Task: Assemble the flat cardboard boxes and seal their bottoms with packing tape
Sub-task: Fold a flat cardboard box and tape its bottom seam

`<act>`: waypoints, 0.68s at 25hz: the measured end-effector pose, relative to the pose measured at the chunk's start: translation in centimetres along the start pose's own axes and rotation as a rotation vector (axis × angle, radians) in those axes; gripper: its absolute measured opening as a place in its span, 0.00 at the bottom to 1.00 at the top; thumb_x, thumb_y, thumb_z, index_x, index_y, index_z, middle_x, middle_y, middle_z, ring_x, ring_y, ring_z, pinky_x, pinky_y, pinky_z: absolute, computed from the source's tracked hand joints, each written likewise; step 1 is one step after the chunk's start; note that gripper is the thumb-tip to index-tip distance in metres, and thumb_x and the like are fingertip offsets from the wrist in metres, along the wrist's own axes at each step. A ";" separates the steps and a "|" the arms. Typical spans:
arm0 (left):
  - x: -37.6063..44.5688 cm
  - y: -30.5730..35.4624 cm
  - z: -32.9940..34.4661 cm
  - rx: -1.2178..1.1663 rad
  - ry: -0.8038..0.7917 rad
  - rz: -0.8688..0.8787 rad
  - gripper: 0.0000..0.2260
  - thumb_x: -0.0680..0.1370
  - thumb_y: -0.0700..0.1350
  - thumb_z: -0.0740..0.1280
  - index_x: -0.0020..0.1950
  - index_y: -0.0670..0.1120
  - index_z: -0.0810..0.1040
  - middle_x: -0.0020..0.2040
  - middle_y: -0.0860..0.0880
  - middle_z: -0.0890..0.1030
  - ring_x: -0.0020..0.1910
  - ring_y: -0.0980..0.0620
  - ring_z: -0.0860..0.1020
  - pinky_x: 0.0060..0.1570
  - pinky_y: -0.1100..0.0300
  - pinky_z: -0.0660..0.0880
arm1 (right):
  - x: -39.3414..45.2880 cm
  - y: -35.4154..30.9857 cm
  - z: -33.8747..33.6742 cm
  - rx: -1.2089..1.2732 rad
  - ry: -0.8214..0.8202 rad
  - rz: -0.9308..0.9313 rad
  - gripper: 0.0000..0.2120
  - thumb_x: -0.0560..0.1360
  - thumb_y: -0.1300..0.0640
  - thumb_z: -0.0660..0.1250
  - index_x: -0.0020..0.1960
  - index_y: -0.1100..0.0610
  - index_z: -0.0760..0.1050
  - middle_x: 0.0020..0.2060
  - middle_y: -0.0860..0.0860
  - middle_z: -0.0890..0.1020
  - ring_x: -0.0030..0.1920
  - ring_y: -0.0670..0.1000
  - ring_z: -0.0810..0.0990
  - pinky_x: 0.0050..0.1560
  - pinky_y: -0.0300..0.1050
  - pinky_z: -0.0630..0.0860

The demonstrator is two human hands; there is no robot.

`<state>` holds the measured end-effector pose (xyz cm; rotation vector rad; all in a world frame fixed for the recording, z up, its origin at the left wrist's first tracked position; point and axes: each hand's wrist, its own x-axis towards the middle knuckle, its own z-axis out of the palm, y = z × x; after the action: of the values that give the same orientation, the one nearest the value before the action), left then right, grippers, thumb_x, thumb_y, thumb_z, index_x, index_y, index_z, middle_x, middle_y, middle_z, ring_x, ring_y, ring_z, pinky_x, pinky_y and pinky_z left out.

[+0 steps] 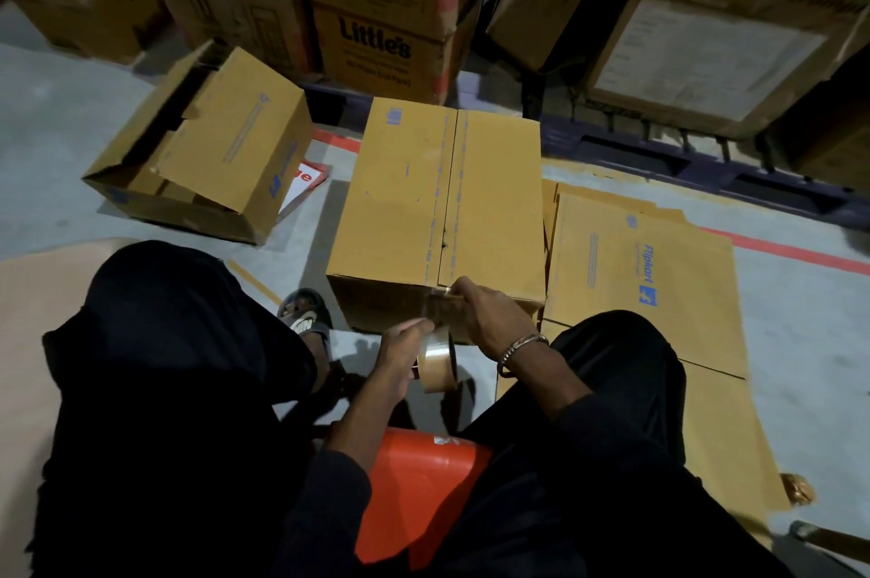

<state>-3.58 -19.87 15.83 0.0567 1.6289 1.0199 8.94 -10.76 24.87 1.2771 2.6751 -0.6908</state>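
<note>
With the left hand (pixel 405 342) gripping the tape roll (pixel 438 363) and the right hand (pixel 489 309) pinching the tape's end at the box (pixel 442 200) edge, slack risked a crooked, wrinkled seam.

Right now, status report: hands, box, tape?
Left hand grips tape roll. Right hand pinches tape end onto near edge of box, at the seam. Seam not yet taped. Nothing in the way.
</note>
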 end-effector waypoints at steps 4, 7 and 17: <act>0.1 0.2 0.1 -0.010 0.012 0.000 0.03 0.80 0.50 0.70 0.52 0.55 0.82 0.62 0.48 0.83 0.62 0.43 0.79 0.65 0.37 0.75 | 0.6 -0.2 1.2 -0.020 -0.007 -0.036 0.13 0.82 0.59 0.62 0.66 0.51 0.69 0.55 0.57 0.82 0.47 0.59 0.81 0.39 0.46 0.71; 0.2 0.2 0.0 -0.023 0.011 -0.008 0.11 0.82 0.49 0.68 0.64 0.52 0.81 0.63 0.47 0.81 0.63 0.43 0.78 0.67 0.39 0.75 | 1.1 -0.1 2.3 -0.024 0.000 -0.050 0.14 0.83 0.59 0.61 0.66 0.48 0.68 0.56 0.55 0.83 0.49 0.60 0.82 0.40 0.46 0.74; -0.4 0.5 0.3 -0.003 0.014 -0.008 0.17 0.83 0.51 0.67 0.71 0.49 0.78 0.66 0.46 0.80 0.66 0.42 0.77 0.68 0.37 0.73 | 2.1 0.0 3.3 -0.096 0.026 -0.048 0.16 0.84 0.56 0.60 0.69 0.42 0.68 0.51 0.54 0.83 0.48 0.59 0.83 0.39 0.46 0.74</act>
<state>-3.39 -19.57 16.43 0.0408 1.6384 1.0184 7.22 -10.73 21.36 1.2105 2.7315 -0.5478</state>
